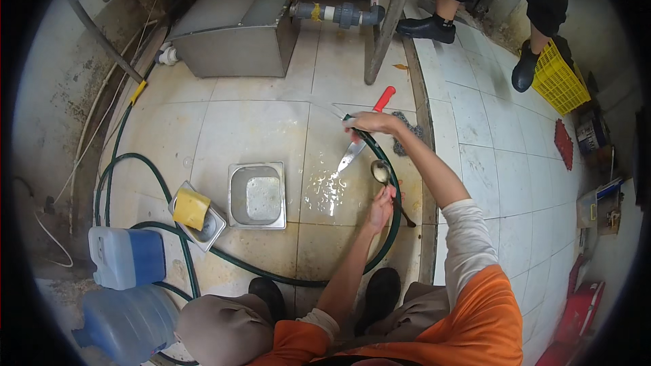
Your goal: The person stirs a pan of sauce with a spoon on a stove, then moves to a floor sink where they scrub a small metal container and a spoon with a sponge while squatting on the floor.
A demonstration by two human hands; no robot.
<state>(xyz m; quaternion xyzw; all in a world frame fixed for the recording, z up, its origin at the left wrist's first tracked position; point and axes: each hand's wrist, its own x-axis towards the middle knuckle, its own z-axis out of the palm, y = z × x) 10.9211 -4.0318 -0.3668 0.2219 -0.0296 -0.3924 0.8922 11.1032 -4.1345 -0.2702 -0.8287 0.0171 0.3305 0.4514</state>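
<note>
My right hand (374,123) grips the end of a green garden hose (389,198); a blurred spray of water leaves it toward the upper left. In my left hand (381,209) is a metal spoon (380,172), its bowl pointing away from me. A dark handle end (406,216) shows beyond the hose; whether it belongs to this spoon, I cannot tell. Beneath my right hand a knife (352,155) with a red handle lies on the wet tiles, partly hidden. Metal scouring wool (408,134) rests just right of that hand.
A square steel pan (257,166) and a smaller pan (217,238) bearing a yellow sponge (191,208) stand left. Beyond them are a blue-liquid jerrycan (145,256) and a water jug (127,320). A steel box (239,51) and metal leg (389,25) stand ahead. Another person's shoe (427,29) is upper right, near a yellow crate (559,79).
</note>
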